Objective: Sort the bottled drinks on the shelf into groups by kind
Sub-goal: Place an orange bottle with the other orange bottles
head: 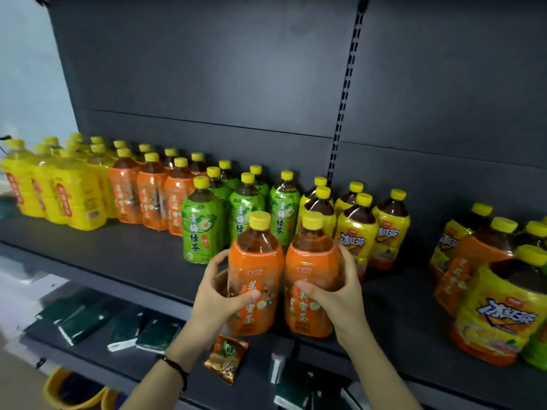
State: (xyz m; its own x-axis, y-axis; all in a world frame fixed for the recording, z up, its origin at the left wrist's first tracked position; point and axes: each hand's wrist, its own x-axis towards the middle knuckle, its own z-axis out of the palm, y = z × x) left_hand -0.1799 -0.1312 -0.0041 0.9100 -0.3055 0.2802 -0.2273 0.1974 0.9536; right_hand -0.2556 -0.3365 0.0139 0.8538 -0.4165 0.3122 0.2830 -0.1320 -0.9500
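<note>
Fingers [251, 295] of my left hand [219, 294] wrap one orange-labelled bottle [255, 279], and my right hand [334, 294] grips a second orange bottle [310, 276] — both upright at the shelf [118, 255] front edge, side by side. I judge they're paired to join the orange group [151, 196] far left, beyond the green-tea bottles [236, 211] — carried together to save a trip.

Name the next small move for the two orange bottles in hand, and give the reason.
Probably carry both orange bottles leftward to the orange group. The left hand and right hand each grip one in front of the green bottles, away from their kind.
</note>
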